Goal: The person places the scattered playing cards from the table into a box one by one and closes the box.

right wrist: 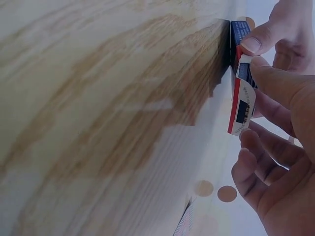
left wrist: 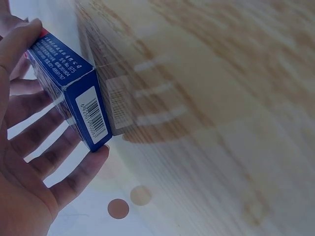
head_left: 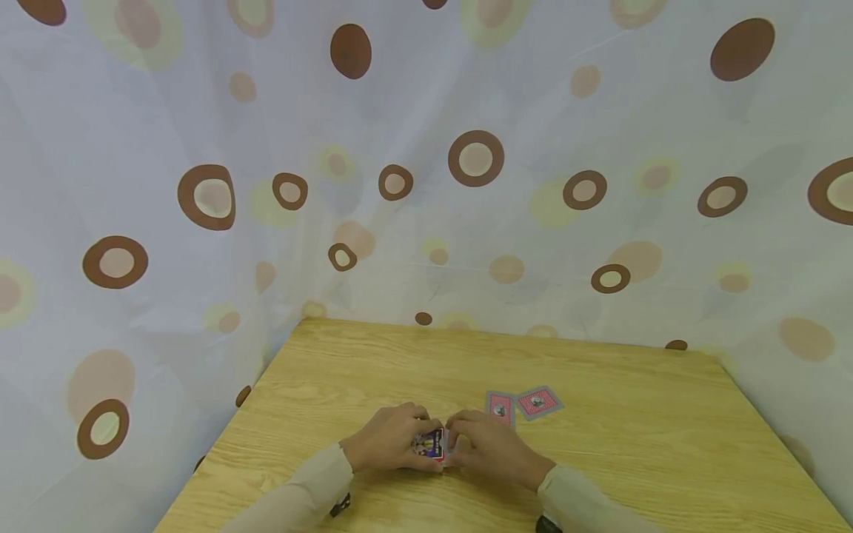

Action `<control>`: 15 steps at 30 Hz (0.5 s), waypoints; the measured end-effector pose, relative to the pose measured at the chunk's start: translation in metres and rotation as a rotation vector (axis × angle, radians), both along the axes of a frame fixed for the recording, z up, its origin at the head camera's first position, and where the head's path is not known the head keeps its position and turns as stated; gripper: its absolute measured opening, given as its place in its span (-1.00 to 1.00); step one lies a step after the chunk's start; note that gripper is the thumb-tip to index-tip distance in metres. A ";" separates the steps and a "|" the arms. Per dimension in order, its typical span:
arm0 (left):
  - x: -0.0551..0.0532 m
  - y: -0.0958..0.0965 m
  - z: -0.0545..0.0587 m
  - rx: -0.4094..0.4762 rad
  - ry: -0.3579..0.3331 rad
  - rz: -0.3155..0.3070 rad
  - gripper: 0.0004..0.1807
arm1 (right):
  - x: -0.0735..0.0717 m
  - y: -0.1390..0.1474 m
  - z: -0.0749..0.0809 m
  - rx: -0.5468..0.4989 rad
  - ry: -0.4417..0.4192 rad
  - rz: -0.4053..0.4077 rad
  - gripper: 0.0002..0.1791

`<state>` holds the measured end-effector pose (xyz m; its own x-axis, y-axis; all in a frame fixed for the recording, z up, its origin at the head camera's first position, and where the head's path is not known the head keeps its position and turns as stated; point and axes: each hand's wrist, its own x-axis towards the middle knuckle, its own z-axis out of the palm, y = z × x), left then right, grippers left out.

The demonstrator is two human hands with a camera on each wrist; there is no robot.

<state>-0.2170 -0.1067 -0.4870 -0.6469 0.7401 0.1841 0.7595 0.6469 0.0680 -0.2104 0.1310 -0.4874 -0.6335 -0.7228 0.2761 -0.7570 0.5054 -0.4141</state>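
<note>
A small blue card box point(head_left: 429, 444) with a picture on its upper face lies on the table between both hands. My left hand point(head_left: 389, 442) grips it from the left, thumb along the near side and fingers on the far side. In the left wrist view the end of the box point(left wrist: 91, 115) with its barcode faces out. My right hand point(head_left: 492, 446) is at the other end, thumb and fingers curled about the box's red-and-white flap point(right wrist: 242, 105). Just beyond the right hand, a playing card point(head_left: 500, 407) lies face down, partly hidden by it.
A second playing card point(head_left: 540, 402) with a red back lies beside the first, farther right. The light wooden table point(head_left: 633, 414) stretches around the hands. A white sheet with brown circles point(head_left: 426, 222) hangs behind the table and at both sides.
</note>
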 end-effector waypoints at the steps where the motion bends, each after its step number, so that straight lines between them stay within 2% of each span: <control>1: 0.000 0.000 0.000 0.003 0.003 -0.003 -0.24 | 0.001 0.000 0.000 -0.003 -0.002 0.002 -0.79; 8: -0.001 0.000 -0.001 0.015 0.005 -0.014 -0.26 | 0.002 0.001 0.000 -0.004 -0.057 0.001 -0.82; 15: -0.001 0.001 -0.001 -0.009 0.011 0.018 -0.21 | -0.005 0.012 -0.001 0.007 -0.128 -0.043 -0.87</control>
